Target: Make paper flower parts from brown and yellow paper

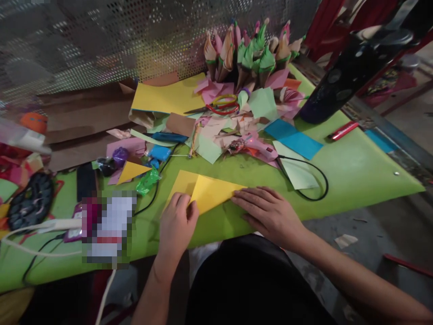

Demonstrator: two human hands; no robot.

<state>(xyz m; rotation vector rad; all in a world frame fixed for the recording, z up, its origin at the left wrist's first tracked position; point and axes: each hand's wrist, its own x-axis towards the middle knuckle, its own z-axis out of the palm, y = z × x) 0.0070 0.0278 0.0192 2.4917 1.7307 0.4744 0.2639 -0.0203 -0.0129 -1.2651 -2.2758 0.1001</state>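
Observation:
A yellow sheet of paper (213, 192) lies folded on the green tabletop in front of me, one layer forming a triangle that points right. My left hand (179, 219) is closed on its lower left part, the thumb and curled fingers pinching the edge. My right hand (270, 214) lies flat with fingers stretched out, the fingertips touching the paper's right corner. Just beyond the paper are a small yellow paper triangle (133, 171) and a crumpled green wrapper (148, 181).
A pink glue gun (259, 146) with a black cord lies beyond my right hand. Red and yellow scissors (221, 106) rest among paper scraps. Several paper cones (250, 58) stand at the back. A dark bottle (348, 76) and a red lighter (343, 131) are on the right.

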